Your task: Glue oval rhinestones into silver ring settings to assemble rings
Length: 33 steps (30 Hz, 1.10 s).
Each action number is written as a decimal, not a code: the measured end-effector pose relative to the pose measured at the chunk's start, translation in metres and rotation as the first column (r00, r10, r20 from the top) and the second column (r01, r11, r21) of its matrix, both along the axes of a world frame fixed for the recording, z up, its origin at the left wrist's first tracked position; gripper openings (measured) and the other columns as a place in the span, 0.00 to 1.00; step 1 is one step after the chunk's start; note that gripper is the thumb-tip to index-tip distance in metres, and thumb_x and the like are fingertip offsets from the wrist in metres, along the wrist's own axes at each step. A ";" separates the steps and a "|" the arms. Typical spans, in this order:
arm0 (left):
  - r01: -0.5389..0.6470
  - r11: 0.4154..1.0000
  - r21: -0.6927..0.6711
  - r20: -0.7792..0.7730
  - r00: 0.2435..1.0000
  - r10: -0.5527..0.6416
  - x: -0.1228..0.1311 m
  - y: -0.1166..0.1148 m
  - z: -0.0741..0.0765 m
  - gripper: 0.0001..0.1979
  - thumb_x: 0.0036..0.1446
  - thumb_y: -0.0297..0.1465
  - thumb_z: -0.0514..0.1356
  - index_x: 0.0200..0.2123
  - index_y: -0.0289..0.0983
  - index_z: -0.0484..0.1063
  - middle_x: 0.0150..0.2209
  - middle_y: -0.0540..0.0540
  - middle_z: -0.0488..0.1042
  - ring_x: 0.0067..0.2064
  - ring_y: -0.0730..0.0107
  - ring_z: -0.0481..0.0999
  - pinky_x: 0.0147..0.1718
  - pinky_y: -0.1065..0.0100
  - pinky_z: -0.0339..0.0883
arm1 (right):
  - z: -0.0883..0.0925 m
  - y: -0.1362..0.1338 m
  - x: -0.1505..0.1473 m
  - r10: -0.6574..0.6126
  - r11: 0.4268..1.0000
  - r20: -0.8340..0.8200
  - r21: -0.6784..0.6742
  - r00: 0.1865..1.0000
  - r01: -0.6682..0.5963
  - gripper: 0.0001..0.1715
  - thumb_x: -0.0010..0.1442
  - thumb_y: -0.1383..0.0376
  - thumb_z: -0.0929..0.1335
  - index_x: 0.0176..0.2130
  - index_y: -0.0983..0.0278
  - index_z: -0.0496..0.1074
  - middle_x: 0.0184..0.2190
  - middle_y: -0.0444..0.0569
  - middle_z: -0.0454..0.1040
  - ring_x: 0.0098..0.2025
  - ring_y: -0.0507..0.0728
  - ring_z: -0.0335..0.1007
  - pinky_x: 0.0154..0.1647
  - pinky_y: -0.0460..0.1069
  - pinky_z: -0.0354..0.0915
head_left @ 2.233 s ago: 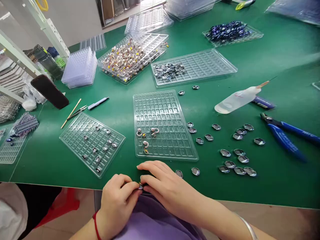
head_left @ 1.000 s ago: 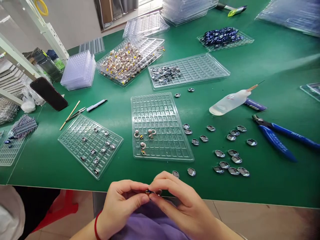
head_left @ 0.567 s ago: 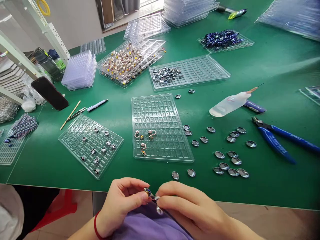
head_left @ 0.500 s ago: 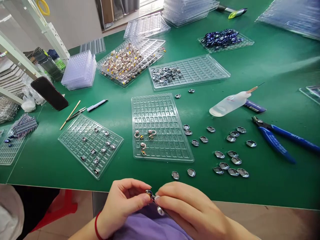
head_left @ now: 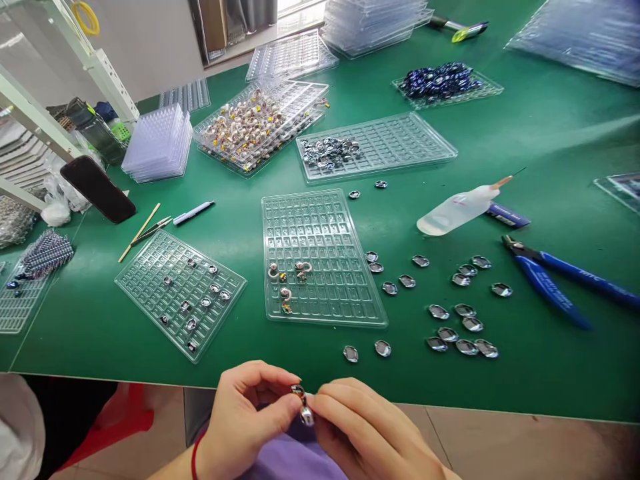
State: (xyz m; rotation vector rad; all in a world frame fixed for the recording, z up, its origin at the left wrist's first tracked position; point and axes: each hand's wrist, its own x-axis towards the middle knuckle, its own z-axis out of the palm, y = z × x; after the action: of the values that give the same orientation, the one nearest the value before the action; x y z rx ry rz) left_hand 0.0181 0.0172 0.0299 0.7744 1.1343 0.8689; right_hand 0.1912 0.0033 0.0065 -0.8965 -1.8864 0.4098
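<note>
My left hand (head_left: pixel 253 417) pinches a small silvery part (head_left: pixel 307 417) with a dark and orange piece on top, between thumb and index finger. From the other side, the closed fingertips of my right hand (head_left: pixel 367 420) meet the same part; what lies between them is mostly hidden. Both hands are just off the table's front edge. Beyond them, a clear tray (head_left: pixel 325 313) carries a few small wired pieces (head_left: pixel 286 300) with white loops. Loose shiny oval shells (head_left: pixel 383 348) lie to the right of it.
At left is a smaller clear tray (head_left: pixel 165 307) with several silvery parts. Blue-handled cutters (head_left: pixel 555 283) and a squeeze bottle (head_left: pixel 457 210) lie at right. Farther back are a heaped tray of wired pieces (head_left: pixel 245 127), a tray of shells (head_left: pixel 390 150) and a phone (head_left: pixel 97 189).
The silvery part has turned and now hangs lower and further left, more in view below my left fingertips. My right fingers have shifted slightly around it.
</note>
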 end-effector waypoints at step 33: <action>0.275 0.937 0.216 -0.358 0.915 -0.186 0.006 0.012 -0.006 0.04 0.44 0.26 0.70 0.28 0.38 0.84 0.25 0.44 0.83 0.25 0.66 0.81 0.24 0.74 0.74 | -0.009 -0.009 0.014 0.015 0.997 -0.017 -0.075 1.000 -0.016 0.11 0.66 0.75 0.60 0.43 0.69 0.70 0.28 0.51 0.74 0.29 0.53 0.69 0.28 0.47 0.69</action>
State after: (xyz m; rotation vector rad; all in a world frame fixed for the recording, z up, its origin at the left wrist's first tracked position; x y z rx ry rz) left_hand 0.0241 0.0294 0.0236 1.2891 1.2022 0.7085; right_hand 0.2054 -0.0055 -0.0027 -0.9255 -1.8745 0.4989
